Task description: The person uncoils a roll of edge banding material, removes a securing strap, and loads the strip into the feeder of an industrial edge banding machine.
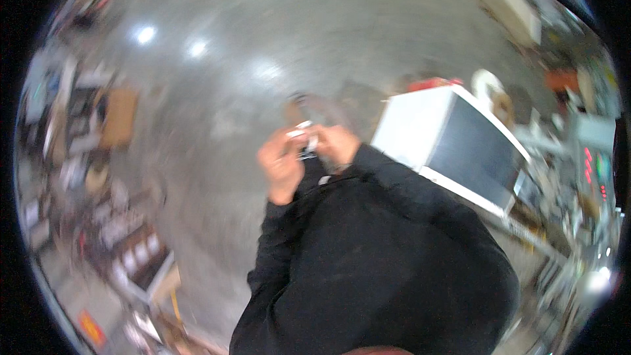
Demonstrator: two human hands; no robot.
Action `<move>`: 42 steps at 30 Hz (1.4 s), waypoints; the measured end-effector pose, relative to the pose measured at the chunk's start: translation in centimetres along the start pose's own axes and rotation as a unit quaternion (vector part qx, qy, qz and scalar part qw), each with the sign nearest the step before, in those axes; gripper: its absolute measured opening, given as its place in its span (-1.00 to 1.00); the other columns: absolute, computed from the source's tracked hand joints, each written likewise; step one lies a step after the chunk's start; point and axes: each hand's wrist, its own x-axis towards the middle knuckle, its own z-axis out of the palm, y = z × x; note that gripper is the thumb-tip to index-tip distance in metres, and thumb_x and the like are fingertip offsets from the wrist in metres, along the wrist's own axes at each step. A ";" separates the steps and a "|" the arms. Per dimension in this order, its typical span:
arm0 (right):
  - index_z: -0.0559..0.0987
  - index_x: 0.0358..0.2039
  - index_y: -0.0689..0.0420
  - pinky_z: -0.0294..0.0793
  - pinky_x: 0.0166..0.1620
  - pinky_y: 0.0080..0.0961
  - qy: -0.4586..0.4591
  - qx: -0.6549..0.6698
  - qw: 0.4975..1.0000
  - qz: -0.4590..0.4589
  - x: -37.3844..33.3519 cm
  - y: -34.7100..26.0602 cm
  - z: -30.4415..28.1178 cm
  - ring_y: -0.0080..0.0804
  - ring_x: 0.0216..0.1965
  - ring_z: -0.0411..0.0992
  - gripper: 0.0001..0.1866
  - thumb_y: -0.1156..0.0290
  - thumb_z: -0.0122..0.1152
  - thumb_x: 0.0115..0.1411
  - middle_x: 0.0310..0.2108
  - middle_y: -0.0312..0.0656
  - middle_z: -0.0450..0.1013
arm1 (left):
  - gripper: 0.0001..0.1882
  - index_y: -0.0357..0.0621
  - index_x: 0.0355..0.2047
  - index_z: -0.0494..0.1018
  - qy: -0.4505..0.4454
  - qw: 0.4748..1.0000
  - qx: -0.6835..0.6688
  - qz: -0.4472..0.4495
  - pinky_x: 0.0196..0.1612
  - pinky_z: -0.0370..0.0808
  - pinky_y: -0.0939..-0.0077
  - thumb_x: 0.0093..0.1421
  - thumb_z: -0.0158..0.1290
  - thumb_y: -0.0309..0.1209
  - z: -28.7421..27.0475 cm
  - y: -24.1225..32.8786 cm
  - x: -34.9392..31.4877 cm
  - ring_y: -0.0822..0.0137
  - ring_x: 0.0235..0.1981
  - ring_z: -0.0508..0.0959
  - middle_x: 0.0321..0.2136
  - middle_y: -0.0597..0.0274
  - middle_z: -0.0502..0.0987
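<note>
Evidently our two hands are together well above the concrete floor [217,164], the left hand [281,163] and the right hand [338,144] pinching a small white piece [296,134] between their fingertips, in front of our black-sleeved body. We judge that a drop is the main risk: the piece is tiny, only fingertips hold it, and nothing but floor seems to lie beneath. Our right sleeve [394,172] runs close by the lower left edge of the white cabinet [409,125], so an outward swing of the elbow could knock it, though we cannot judge the depth between them. Blur hides the piece's shape, and we cannot tell whether the pale bits between the fingers are one object or several. Our fingers cover part of it, and the clutter [98,223] along the left rim is smeared.
</note>
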 end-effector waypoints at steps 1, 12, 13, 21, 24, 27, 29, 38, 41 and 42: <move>0.50 0.08 0.13 0.55 -0.18 0.07 0.007 -0.053 0.998 0.027 0.2 -0.4 -0.9 0.18 -0.26 0.62 -0.63 0.19 0.15 0.37 -0.33 0.14 0.62 | -0.82 -0.30 -0.29 0.65 -0.007 0.997 -0.073 0.027 -0.25 0.60 0.38 0.44 0.17 -0.44 0.7 0.3 1.5 0.33 -0.33 0.68 -0.31 0.08 0.72; 0.53 -0.11 0.06 0.51 -0.32 0.20 0.301 -0.181 0.927 0.134 11.9 -7.0 -15.5 0.32 -0.40 0.55 -0.64 0.01 0.10 0.40 -0.50 0.14 0.56 | -0.79 -0.27 -0.23 0.50 -0.078 0.965 -0.249 0.013 -0.32 0.50 0.47 0.49 0.11 -0.36 1.9 1.6 24.9 0.37 -0.40 0.53 -0.37 0.12 0.60; 0.50 -0.12 0.07 0.48 -0.32 0.20 0.315 -0.165 0.924 0.141 12.6 -7.0 -16.9 0.32 -0.40 0.54 -0.65 0.03 0.10 0.40 -0.51 0.15 0.55 | -0.78 -0.28 -0.23 0.50 -0.111 0.959 -0.259 0.019 -0.35 0.51 0.46 0.49 0.12 -0.34 2.8 1.9 26.2 0.36 -0.42 0.54 -0.37 0.11 0.60; 0.52 -0.07 0.08 0.48 -0.26 0.17 0.416 -0.125 0.876 0.211 15.6 -3.2 -25.8 0.30 -0.37 0.54 -0.61 0.00 0.09 0.40 -0.50 0.13 0.56 | -0.72 -0.26 -0.18 0.58 -0.316 0.937 -0.142 0.041 -0.25 0.54 0.51 0.47 0.16 -0.24 12.4 2.7 37.1 0.43 -0.38 0.62 -0.41 0.19 0.65; 0.50 -0.10 0.10 0.50 -0.28 0.15 0.443 -0.091 0.860 0.236 15.9 0.2 -30.1 0.28 -0.39 0.56 -0.66 0.07 0.10 0.38 -0.47 0.13 0.58 | -0.61 -0.19 -0.16 0.63 -0.426 0.904 0.012 -0.009 -0.30 0.44 0.41 0.47 0.13 -0.07 16.6 2.4 44.5 0.44 -0.47 0.55 -0.59 0.30 0.56; 0.49 -0.15 0.13 0.50 -0.33 0.13 0.467 -0.064 0.848 0.243 16.2 3.3 -35.0 0.26 -0.45 0.55 -0.69 0.13 0.11 0.36 -0.54 0.12 0.55 | -0.68 -0.13 -0.18 0.66 -0.428 0.863 0.268 -0.002 -0.28 0.43 0.31 0.42 0.18 -0.12 22.8 3.2 49.2 0.33 -0.54 0.50 -0.63 0.23 0.51; 0.50 -0.17 0.13 0.50 -0.36 0.12 0.493 -0.063 0.838 0.227 16.0 4.3 -37.9 0.25 -0.49 0.55 -0.69 0.13 0.12 0.36 -0.58 0.11 0.53 | -0.74 -0.09 -0.19 0.68 -0.408 0.851 0.306 0.128 -0.11 0.48 0.24 0.39 0.21 -0.16 26.6 4.2 50.6 0.20 -0.55 0.50 -0.67 0.21 0.46; 0.50 -0.14 0.13 0.48 -0.43 0.09 0.491 -0.097 0.845 0.186 17.1 8.6 -51.9 0.23 -0.51 0.54 -0.69 0.13 0.18 0.36 -0.63 0.09 0.50 | -0.66 -0.19 -0.23 0.66 -0.439 0.852 0.262 0.114 -0.18 0.56 0.29 0.25 0.36 -0.14 44.4 6.7 55.3 0.20 -0.45 0.63 -0.49 0.17 0.62; 0.48 -0.13 0.12 0.48 -0.43 0.10 0.494 -0.105 0.833 0.227 18.3 9.9 -56.2 0.22 -0.52 0.54 -0.69 0.13 0.19 0.36 -0.64 0.09 0.50 | -0.59 -0.27 -0.20 0.66 -0.461 0.847 0.257 0.071 -0.26 0.56 0.38 0.23 0.39 -0.12 49.3 6.1 57.3 0.31 -0.40 0.64 -0.41 0.16 0.69; 0.47 -0.13 0.12 0.48 -0.45 0.09 0.494 -0.107 0.831 0.232 18.7 10.6 -57.5 0.22 -0.54 0.54 -0.69 0.14 0.20 0.36 -0.65 0.08 0.49 | -0.60 -0.27 -0.21 0.66 -0.458 0.854 0.235 0.074 -0.26 0.56 0.39 0.23 0.40 -0.13 50.9 5.5 57.7 0.31 -0.41 0.63 -0.42 0.17 0.69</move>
